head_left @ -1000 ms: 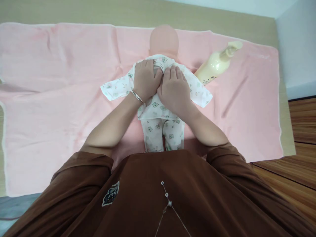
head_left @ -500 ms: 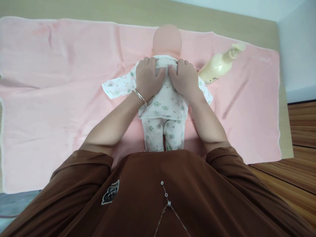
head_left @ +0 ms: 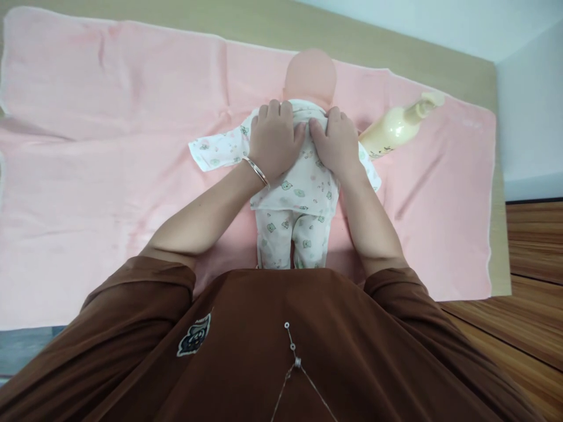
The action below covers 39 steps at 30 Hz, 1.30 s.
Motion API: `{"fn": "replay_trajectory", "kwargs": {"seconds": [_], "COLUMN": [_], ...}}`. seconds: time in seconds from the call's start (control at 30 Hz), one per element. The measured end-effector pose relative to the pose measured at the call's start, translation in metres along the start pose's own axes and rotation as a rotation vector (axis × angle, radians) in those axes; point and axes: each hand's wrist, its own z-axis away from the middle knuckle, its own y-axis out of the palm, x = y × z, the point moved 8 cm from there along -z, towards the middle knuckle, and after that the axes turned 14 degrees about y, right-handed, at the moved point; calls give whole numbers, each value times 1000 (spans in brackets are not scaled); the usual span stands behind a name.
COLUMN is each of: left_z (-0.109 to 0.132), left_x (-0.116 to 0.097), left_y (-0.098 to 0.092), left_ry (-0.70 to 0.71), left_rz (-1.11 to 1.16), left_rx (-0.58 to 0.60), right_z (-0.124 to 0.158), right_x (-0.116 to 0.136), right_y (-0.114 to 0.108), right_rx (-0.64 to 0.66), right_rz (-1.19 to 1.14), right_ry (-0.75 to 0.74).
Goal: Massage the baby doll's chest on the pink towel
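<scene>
A baby doll [head_left: 310, 76] lies face down, its bald head away from me. It wears a white top [head_left: 301, 184] and matching trousers [head_left: 272, 237] with small green prints. My left hand [head_left: 275, 139] rests palm down on the left of its upper back, a bracelet [head_left: 256, 171] on that wrist. On the other side, my right hand [head_left: 338, 143] lies over the shoulder area. Both thumbs are spread from the fingers and point toward each other near the middle of the back. The fingertips reach over the doll's shoulders. Its feet are hidden below my shirt.
A pale yellow pump bottle [head_left: 396, 128] lies tilted right of the doll. Under everything spreads a creased pink cloth [head_left: 97, 117] on a wood-toned table [head_left: 264, 23]. A white wall [head_left: 530, 105] stands at the right, with brown wooden boards [head_left: 534, 234] below.
The view has turned slightly, so doll, cloth and bottle appear shifted and tilted. Both hands stay on the doll's upper back, and the top is a little more creased near the neck.
</scene>
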Motion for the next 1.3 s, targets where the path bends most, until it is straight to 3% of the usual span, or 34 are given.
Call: {"fn": "replay_trajectory", "kwargs": {"seconds": [0.17, 0.37, 0.47, 0.57, 0.73, 0.9, 1.07, 1.17, 1.3], "left_z": [5, -6, -10, -9, -8, 0, 8, 4, -8], "left_x": [-10, 17, 29, 35, 29, 12, -19, -14, 10], "left_y": [-6, 20, 32, 33, 25, 16, 4, 7, 20], "left_ry": [65, 28, -8, -43, -30, -68, 88, 112, 64], "left_rz": [-30, 56, 134, 194, 179, 131, 182, 171, 166], "left_rx": [25, 16, 43, 32, 4, 39, 34, 11, 6], "right_z": [0, 8, 25, 47, 58, 27, 8, 20, 51], "right_x": [0, 9, 21, 38, 44, 20, 7, 15, 39], "right_y": [2, -7, -12, -13, -13, -11, -4, -8, -12], "right_rx": [41, -16, -35, -1, 20, 42, 93, 67, 53], "right_rz": [-14, 59, 74, 37, -8, -63, 2, 50, 78], "right_ry": [15, 7, -25, -94, -127, -64, -67, -97, -149]}}
